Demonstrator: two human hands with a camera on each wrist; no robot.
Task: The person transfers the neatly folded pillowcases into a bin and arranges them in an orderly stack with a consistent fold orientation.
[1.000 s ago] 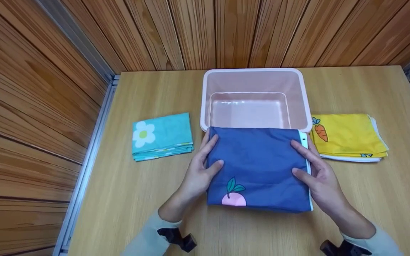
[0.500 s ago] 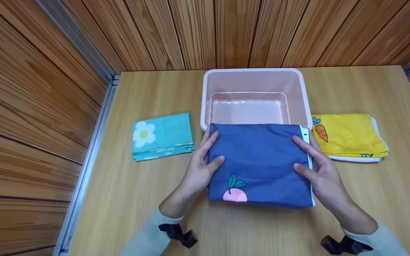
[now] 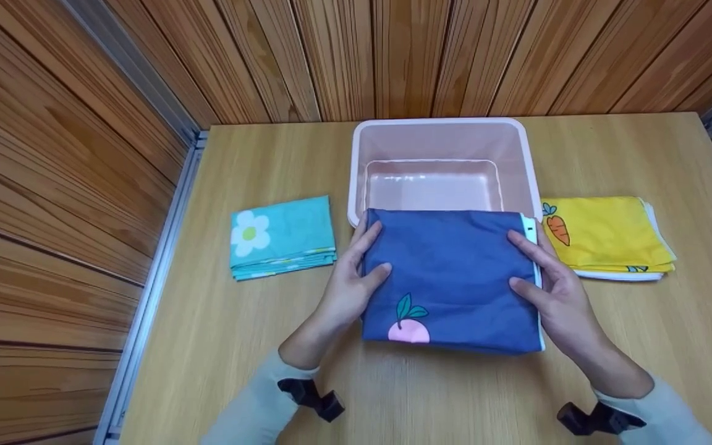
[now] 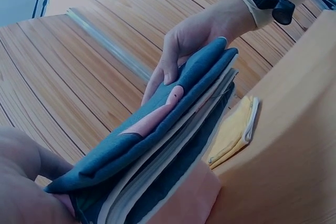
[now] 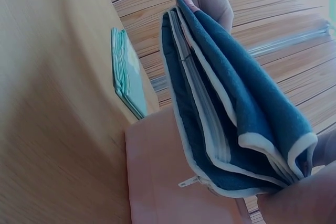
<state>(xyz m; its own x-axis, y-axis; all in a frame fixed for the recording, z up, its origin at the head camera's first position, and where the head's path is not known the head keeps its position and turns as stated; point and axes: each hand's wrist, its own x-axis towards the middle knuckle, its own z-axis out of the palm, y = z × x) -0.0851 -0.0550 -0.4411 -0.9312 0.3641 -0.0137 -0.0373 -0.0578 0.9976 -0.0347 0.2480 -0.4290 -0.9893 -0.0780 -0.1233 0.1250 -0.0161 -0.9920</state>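
A folded dark blue cloth (image 3: 455, 278) with a pink fruit print, white edging and a zipper pull (image 5: 189, 181) is held in the air, level with the front of a pale pink plastic bin (image 3: 442, 122). My left hand (image 3: 350, 281) grips its left side, thumb on top. The right hand (image 3: 557, 293) holds the opposite side the same way, its fingers partly hidden behind the cloth. In the wrist views the cloth's stacked layers (image 4: 173, 145) show along the lower edge. Part of the bin's front rim is covered by the cloth.
Left of the bin lies a folded turquoise cloth (image 3: 288, 228) with a white flower. To the right, a folded yellow cloth (image 3: 609, 235) with a carrot print lies close beside the bin. Wooden panel walls (image 3: 405, 55) stand behind and at the left of the table (image 3: 257, 161).
Both hands have moved the blue cloth slightly forward, so that it overlaps more of the bin's front. The bin and the other two cloths have stayed in place.
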